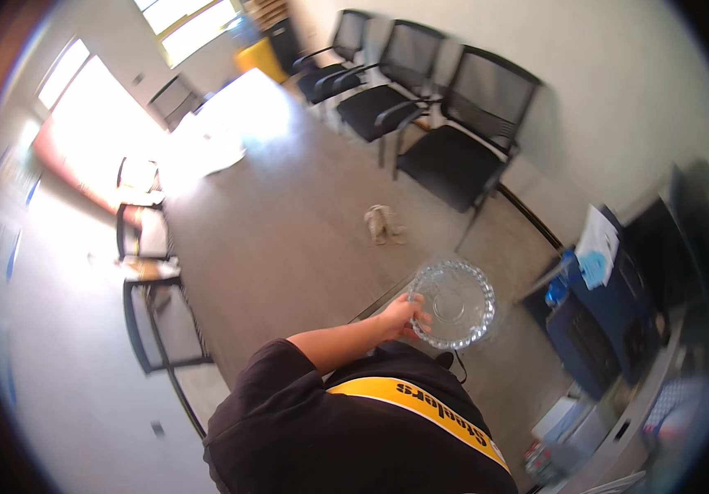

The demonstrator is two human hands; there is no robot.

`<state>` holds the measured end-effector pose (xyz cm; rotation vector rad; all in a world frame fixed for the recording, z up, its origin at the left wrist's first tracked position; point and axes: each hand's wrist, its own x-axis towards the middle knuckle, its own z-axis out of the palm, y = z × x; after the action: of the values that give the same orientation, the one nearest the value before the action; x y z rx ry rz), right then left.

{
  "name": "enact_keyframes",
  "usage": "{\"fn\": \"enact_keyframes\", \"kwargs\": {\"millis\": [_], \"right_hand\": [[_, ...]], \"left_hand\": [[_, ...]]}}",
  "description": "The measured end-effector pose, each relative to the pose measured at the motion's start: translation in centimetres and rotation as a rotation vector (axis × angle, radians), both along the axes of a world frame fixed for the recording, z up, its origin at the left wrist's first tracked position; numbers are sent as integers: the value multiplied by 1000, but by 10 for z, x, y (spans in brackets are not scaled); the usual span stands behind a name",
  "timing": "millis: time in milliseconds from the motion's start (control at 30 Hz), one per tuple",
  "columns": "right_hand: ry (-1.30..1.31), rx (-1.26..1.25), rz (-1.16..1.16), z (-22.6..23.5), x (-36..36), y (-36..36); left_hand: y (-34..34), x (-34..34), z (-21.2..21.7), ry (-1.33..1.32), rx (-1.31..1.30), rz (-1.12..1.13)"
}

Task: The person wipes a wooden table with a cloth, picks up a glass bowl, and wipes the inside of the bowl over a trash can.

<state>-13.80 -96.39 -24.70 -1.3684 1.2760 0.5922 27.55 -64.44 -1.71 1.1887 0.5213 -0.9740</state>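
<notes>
My left hand [404, 318] is closed on the near-left rim of a clear glass bowl [488, 311] with a scalloped, beaded edge. The bowl hangs just past the table's near right corner, over the floor. Nothing shows inside it. A crumpled beige cloth [381, 224] lies on the brown table [288, 239], a little beyond the bowl. No part of my right hand comes into the picture.
Several black mesh chairs [457, 160] line the wall at right; others [165, 329] stand along the table's left side. A white sheet-like item [214, 148] lies far down the table. At right are dark blue cases [589, 337] and a white box [564, 416].
</notes>
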Motion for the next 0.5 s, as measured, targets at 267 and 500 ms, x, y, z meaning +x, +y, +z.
{"fn": "enact_keyframes", "kwargs": {"millis": [267,500], "right_hand": [[-163,-61,-397,5,191,-221],[-288,-98,28,81,432,-143]], "left_hand": [[105,42,-72,135,-65,826],[205,91,-162,123,-216,1303]]}}
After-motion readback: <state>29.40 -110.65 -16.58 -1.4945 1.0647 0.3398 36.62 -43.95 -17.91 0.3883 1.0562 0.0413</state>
